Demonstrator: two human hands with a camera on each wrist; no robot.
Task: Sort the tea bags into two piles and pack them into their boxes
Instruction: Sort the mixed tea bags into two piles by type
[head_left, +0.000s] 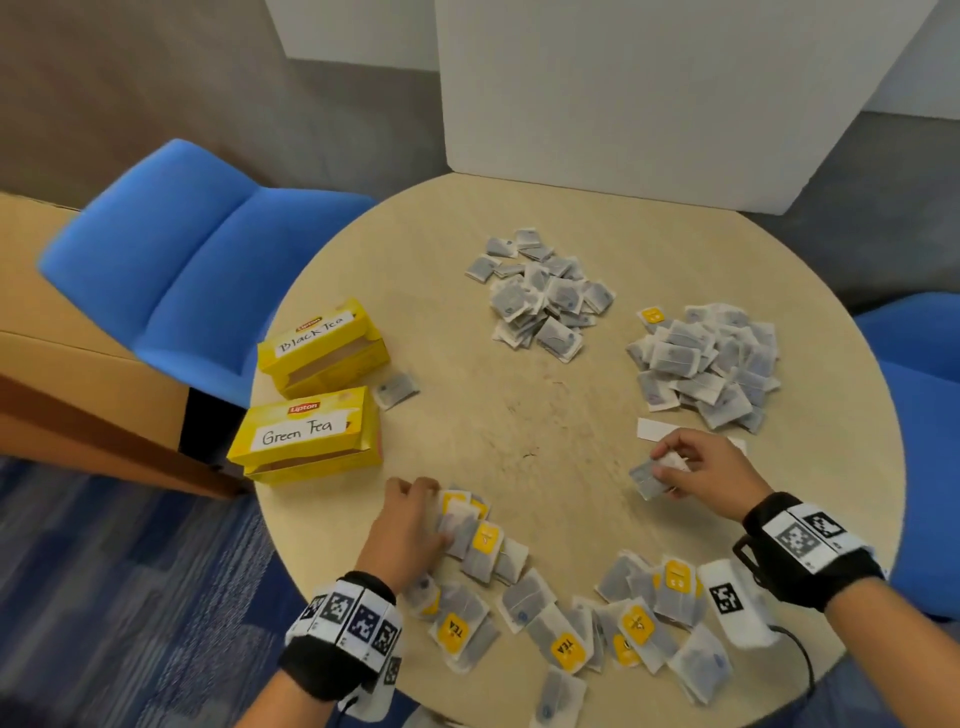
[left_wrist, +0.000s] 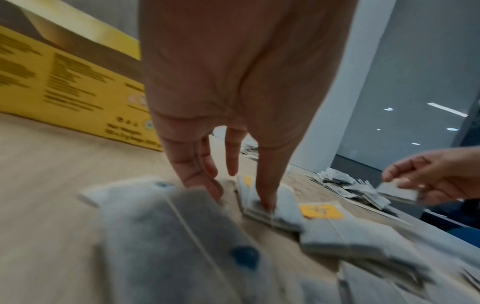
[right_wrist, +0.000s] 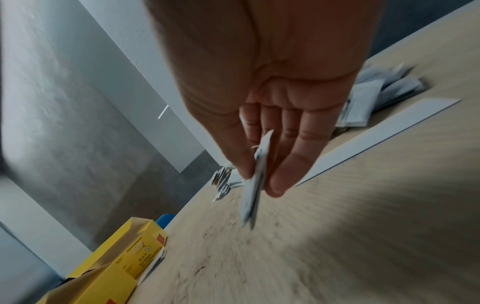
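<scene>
Two yellow boxes stand at the table's left, labelled Black Tea (head_left: 322, 348) and Green Tea (head_left: 306, 436), both with open fronts. Unsorted tea bags (head_left: 561, 618), some with yellow tags, lie along the near edge. Two sorted piles sit farther back, one in the middle (head_left: 543, 296) and one at the right (head_left: 706, 364). My left hand (head_left: 441, 514) (left_wrist: 236, 195) presses straight fingers and thumb down on the near-left bags (left_wrist: 275, 209). My right hand (head_left: 660, 467) (right_wrist: 259, 181) hovers over the table and pinches a white tea bag (head_left: 644, 475) (right_wrist: 250, 205) between thumb and fingers.
A single tea bag (head_left: 397, 389) lies beside the boxes. A white paper strip (head_left: 657, 430) lies just behind my right hand. Blue chairs stand at the left (head_left: 197, 270) and right (head_left: 914, 389). A white panel (head_left: 623, 104) rises behind the round table (head_left: 519, 415).
</scene>
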